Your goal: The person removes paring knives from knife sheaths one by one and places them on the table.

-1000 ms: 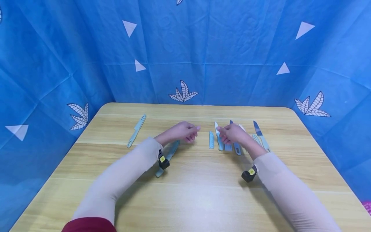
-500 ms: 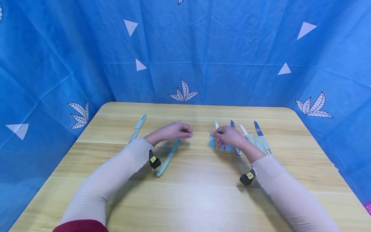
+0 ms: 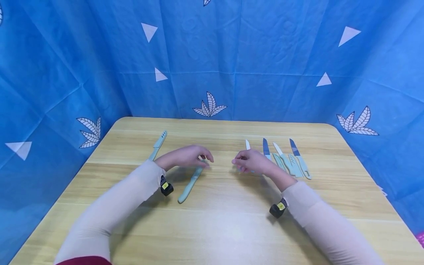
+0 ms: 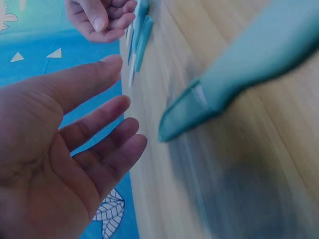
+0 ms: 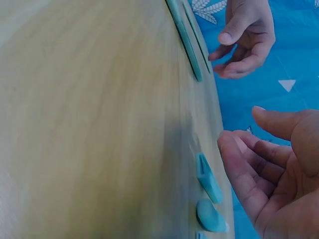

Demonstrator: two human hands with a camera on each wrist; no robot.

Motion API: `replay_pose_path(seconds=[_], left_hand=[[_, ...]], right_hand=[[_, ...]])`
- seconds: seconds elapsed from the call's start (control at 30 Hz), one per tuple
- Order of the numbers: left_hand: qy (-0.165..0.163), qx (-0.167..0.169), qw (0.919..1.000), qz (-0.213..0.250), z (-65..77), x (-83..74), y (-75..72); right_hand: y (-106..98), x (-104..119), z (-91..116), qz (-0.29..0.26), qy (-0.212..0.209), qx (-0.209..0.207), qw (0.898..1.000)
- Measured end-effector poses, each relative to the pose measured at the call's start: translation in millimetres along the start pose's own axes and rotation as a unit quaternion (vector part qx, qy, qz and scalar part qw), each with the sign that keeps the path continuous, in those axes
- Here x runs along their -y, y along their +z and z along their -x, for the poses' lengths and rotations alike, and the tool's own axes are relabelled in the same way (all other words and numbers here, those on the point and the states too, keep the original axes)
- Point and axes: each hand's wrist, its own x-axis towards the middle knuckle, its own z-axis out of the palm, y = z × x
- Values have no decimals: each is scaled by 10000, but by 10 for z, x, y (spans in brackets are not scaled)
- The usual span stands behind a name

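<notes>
My left hand (image 3: 190,156) hovers over the far end of a pale green sheathed knife (image 3: 189,187), its fingers loosely bent around nothing. The left wrist view has that knife (image 4: 209,97) lying on the table beside the spread thumb and fingers. My right hand (image 3: 252,161) is above the left end of a row of knives, thumb apart from the fingers and nothing between them. Just below it in the right wrist view are a small blade cover (image 5: 208,178) and a knife handle (image 5: 210,216). In the head view the hand hides most of these two.
Another sheathed knife (image 3: 160,140) lies at the back left. To the right are a dark-bladed knife (image 3: 266,147), a white-bladed knife (image 3: 285,162), another dark-bladed knife (image 3: 300,162) and loose blade covers (image 3: 294,165). A blue curtain (image 3: 212,59) surrounds the wooden table (image 3: 212,228).
Both hands have shifted left and slightly nearer to me. The left thumb and fingers have spread apart. My right hand has moved from the knives to over the leftmost cover; the knives stay put.
</notes>
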Motion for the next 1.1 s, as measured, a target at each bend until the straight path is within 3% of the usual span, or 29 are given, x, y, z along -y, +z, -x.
replay_pose_path(seconds=[0.3,0.63,0.87,1.1], left_hand=[[362,203,9981,-451,171,119,-3],[211,818,9964,30,297,179,16],[225,727,9969,-183,338,222,44],[184,365,9984,-389,362,238,96]], right_hand=[[131,55,3,-295,-170,191,9992],[371,194,20,-165,-526,375,9978],[545,354,38,85,-706,449,9965],[646,442,28,353,-759,645,9944]])
